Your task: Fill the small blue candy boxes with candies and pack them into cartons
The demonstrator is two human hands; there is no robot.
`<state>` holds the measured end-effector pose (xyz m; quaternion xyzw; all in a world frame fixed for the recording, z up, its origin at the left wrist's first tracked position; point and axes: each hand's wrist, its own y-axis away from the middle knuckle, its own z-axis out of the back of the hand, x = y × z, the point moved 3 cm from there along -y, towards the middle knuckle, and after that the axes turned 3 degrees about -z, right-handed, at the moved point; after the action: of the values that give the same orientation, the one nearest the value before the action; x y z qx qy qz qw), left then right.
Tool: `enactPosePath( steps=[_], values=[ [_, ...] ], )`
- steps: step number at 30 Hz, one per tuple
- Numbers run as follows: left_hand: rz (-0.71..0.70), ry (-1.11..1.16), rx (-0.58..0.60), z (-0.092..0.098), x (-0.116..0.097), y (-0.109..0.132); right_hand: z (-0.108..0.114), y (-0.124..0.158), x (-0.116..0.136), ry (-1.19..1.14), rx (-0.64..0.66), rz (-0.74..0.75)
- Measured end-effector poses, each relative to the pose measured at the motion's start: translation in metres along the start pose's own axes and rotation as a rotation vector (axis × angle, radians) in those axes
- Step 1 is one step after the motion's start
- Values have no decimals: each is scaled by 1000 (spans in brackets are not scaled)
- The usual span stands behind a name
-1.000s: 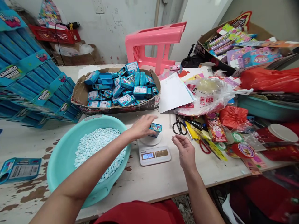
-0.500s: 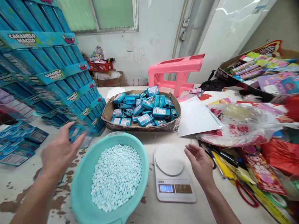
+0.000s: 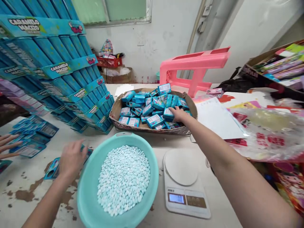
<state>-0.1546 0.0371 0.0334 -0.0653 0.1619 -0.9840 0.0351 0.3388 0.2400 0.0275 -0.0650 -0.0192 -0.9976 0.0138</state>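
Right hand point(image 3: 177, 114) in tray point(image 3: 117, 110), grip curled over one blue box point(image 3: 168, 112), closure unclear; best lifted singly. Left hand point(image 3: 71, 158) flat, open, on carton point(image 3: 52, 168).

The left hand point(image 3: 71, 160) sits low at the near left, palm down with its fingers slack and apart, while the bare right arm stretches far forward, the right hand point(image 3: 178, 114) palm down, fingers curled, perhaps gripping.

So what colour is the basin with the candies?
The basin is turquoise; head view shows it best.
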Motion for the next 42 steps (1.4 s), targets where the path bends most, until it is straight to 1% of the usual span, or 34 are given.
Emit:
enactPosePath(
  steps=[1, 2, 3, 5, 6, 7, 8, 10, 12, 14, 15, 17, 18, 20, 21, 22, 24, 26, 28, 31, 33, 35, 37, 40, 41, 42],
  values=[
    [-67, 109, 8, 3, -18, 0, -4, -4, 1, 16, 12, 7],
    [-156, 220, 62, 2, -38, -1, -7, -6, 1, 29, 14, 12],
    [-274, 308, 150, -2, -60, -1, -7, -6, 2, 38, 10, 15],
    [-481, 373, 321, -14, -99, 0, -5, -5, 4, 43, -4, 12],
    [-534, 371, 389, -21, -114, 0, -2, -2, 5, 42, -15, 3],
    [-559, 353, 448, -27, -126, 1, 2, 1, 5, 44, -24, -10],
    [-555, 325, 496, -33, -133, 2, 7, 5, 4, 40, -42, -30],
    [-492, 252, 576, -40, -137, 10, 20, 20, 1, -36, -141, -79],
    [-397, 178, 636, -40, -129, 24, 37, 45, -3, -252, -318, -110],
    [-314, 141, 696, -33, -117, 46, 49, 83, -7, -564, -502, -108],
    [-281, 137, 726, -28, -112, 57, 52, 106, -8, -705, -558, -107],
    [-228, 159, 786, -13, -109, 81, 50, 155, -6, -920, -635, -113],
    [-212, 190, 826, -5, -112, 92, 46, 180, -3, -1017, -643, -124],
    [-207, 270, 920, 11, -123, 110, 30, 224, 8, -1214, -543, -145],
    [-218, 307, 964, 18, -130, 117, 21, 243, 15, -1253, -464, -145],
    [-234, 338, 998, 23, -138, 122, 12, 259, 23, -1246, -365, -137],
    [-260, 383, 1030, 30, -151, 128, 0, 285, 35, -1172, -280, -111],
    [-287, 445, 1027, 29, -161, 129, -6, 302, 40, -1060, -265, -116],
    [-295, 520, 1011, 24, -168, 128, -7, 314, 38, -977, -280, -174],
    [-241, 639, 982, 13, -172, 125, -7, 330, 32, -942, -284, -275],
    [-156, 750, 959, 7, -172, 124, -14, 341, 29, -967, -242, -303],
    [-24, 899, 945, 3, -170, 124, -29, 352, 28, -1087, -179, -335],
    [120, 1082, 1002, 3, -169, 124, -48, 362, 27, -1337, -118, -412],
    [334, 1358, 1144, 11, -170, 123, -76, 376, 31, -1779, 38, -541],
    [434, 1476, 1120, 15, -169, 121, -82, 380, 34, -1881, 98, -560],
    [552, 1594, 1060, 18, -167, 118, -86, 383, 37, -1954, 150, -563]
  ],
)
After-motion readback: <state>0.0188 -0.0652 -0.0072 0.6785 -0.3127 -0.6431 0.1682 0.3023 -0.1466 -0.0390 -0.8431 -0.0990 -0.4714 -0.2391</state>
